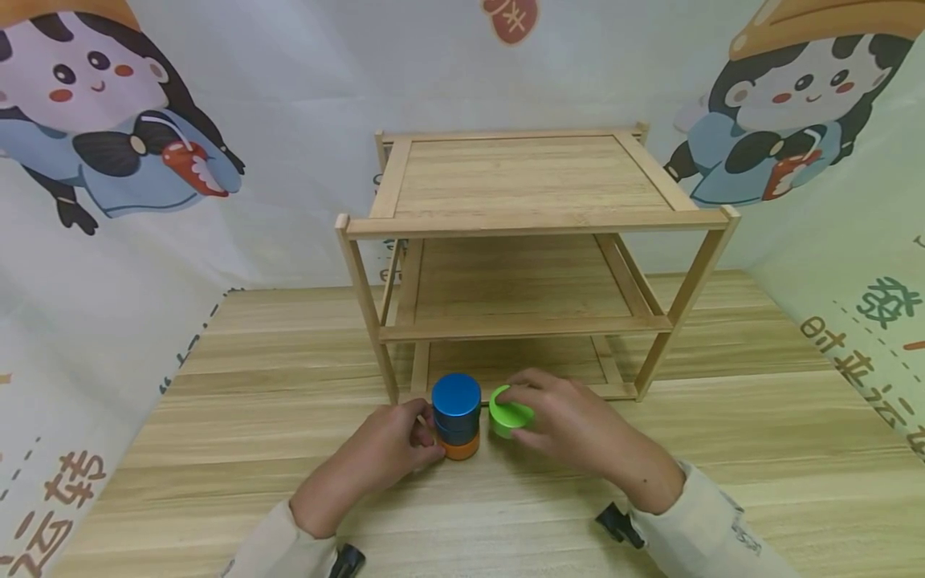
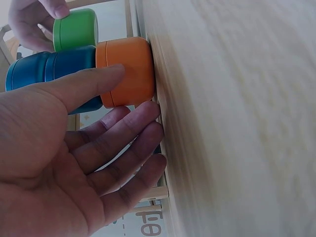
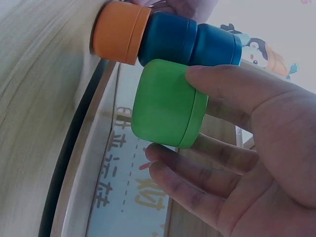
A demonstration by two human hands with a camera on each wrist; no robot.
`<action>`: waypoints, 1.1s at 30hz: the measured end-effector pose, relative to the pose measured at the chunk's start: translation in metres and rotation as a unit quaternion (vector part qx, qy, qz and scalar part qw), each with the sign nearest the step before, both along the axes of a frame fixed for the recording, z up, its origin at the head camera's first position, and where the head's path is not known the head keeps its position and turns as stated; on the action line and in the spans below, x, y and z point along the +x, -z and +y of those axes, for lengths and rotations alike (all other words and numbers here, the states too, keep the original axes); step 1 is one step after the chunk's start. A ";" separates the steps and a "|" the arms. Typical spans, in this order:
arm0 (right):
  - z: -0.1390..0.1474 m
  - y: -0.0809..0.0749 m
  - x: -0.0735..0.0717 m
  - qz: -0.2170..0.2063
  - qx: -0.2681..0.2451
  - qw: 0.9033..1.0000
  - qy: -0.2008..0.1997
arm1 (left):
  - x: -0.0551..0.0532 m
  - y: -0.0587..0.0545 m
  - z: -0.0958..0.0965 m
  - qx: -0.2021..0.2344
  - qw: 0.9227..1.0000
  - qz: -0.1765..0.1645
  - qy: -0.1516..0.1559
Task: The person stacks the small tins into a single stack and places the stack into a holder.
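Observation:
Two blue tins [image 1: 457,408] stand stacked on an orange tin [image 2: 131,71], which sits on the wooden table. At the left of the stack is my left hand [image 1: 393,441]; its thumb lies across the orange tin in the left wrist view, while its relaxed, spread fingers reach beside the tin's base. My right hand [image 1: 560,413] pinches a green tin [image 3: 168,106] between thumb and fingers. That tin is beside the stack, to its right, and its base is raised above the table in the right wrist view.
A three-level wooden shelf rack [image 1: 523,329] stands right behind the tins. The wood-grain table [image 1: 253,385] spreads to either side. A white printed backdrop [image 1: 289,96] with cartoon figures surrounds the table at the back and sides.

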State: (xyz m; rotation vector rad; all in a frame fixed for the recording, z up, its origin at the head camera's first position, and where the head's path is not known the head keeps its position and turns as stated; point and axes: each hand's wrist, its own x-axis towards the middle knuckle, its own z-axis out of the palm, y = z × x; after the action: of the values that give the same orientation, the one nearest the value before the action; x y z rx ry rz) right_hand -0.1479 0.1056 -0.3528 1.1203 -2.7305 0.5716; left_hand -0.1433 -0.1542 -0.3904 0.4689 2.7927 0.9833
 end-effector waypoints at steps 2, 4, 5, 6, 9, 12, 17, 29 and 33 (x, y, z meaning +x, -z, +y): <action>0.001 -0.001 0.001 0.001 -0.002 1.000 0.001 | -0.001 0.001 0.000 -0.001 1.000 0.000 0.001; 0.001 -0.002 0.001 0.000 -0.005 1.000 0.003 | 0.000 0.001 0.000 -0.001 1.000 0.001 0.002; 0.001 -0.003 0.002 0.000 -0.006 1.000 0.004 | 0.000 0.001 0.000 0.000 1.000 0.002 0.003; 0.001 -0.004 0.002 0.000 -0.008 1.000 0.004 | 0.000 0.001 0.000 0.000 1.000 0.002 0.004; 0.002 -0.006 0.003 0.002 -0.013 1.000 0.005 | 0.000 0.001 0.000 0.001 1.000 0.003 0.007; 0.003 -0.008 0.005 0.006 -0.017 1.000 0.006 | 0.000 0.001 0.000 0.004 1.000 0.001 0.007; 0.004 -0.010 0.006 0.008 -0.020 1.000 0.007 | 0.000 0.000 0.000 0.006 1.000 0.000 0.007; 0.005 -0.016 0.008 0.024 -0.033 0.999 0.006 | -0.001 0.002 0.000 0.006 1.000 -0.003 0.005; 0.006 -0.017 0.009 0.028 -0.035 0.999 0.008 | -0.001 0.002 0.000 0.005 1.000 -0.003 0.004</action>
State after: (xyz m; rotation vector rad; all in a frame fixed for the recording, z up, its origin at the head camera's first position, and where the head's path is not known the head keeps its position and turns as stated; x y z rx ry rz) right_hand -0.1387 0.1115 -0.3362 1.0799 -2.6485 0.6180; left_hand -0.1447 -0.1542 -0.3924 0.4767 2.7802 0.9966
